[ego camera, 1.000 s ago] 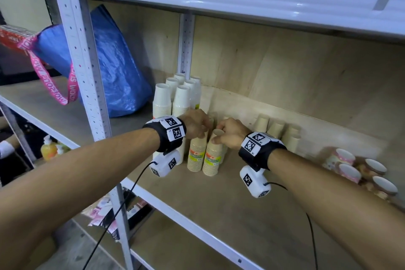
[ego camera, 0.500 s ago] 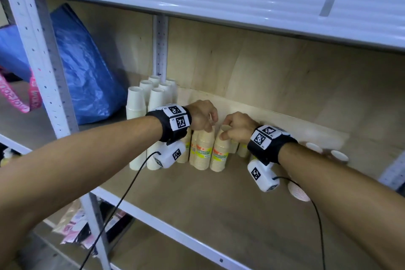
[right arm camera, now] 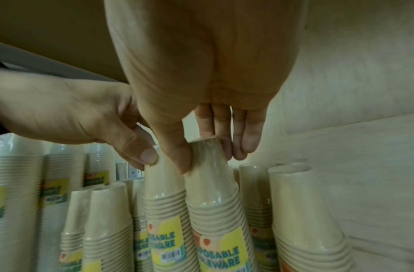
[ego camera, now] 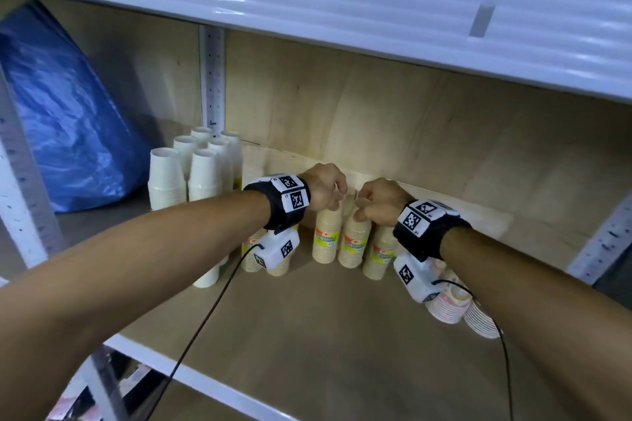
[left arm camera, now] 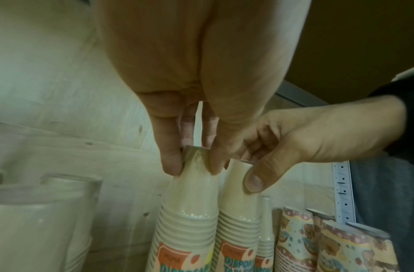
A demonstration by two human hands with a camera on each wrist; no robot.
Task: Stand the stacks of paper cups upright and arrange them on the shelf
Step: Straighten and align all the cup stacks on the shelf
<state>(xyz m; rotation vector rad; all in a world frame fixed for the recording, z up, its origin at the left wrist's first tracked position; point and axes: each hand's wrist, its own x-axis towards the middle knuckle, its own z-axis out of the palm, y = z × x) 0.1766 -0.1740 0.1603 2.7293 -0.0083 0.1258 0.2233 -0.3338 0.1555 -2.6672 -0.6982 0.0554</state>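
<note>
Two plastic-wrapped stacks of beige paper cups stand upright side by side at the back of the wooden shelf (ego camera: 307, 335). My left hand (ego camera: 333, 196) pinches the top of the left stack (ego camera: 326, 239) between thumb and fingers. In the left wrist view the left hand (left arm camera: 193, 165) holds that stack (left arm camera: 189, 211) at its tip. My right hand (ego camera: 362, 207) pinches the top of the right stack (ego camera: 354, 243). The right wrist view shows the right hand (right arm camera: 205, 156) gripping its stack (right arm camera: 212, 202), which touches its neighbour (right arm camera: 164, 193).
Taller white cup stacks (ego camera: 201, 174) stand at the back left, a blue bag (ego camera: 68, 113) beyond them. More beige stacks (ego camera: 379, 256) flank the held pair. Patterned cup stacks (ego camera: 448, 301) stand under my right wrist. An upper shelf beam (ego camera: 342, 10) hangs overhead.
Both hands stay on the tops of the same two beige stacks. The head view has swung right and closer, so the blue bag has slid toward the left edge.
</note>
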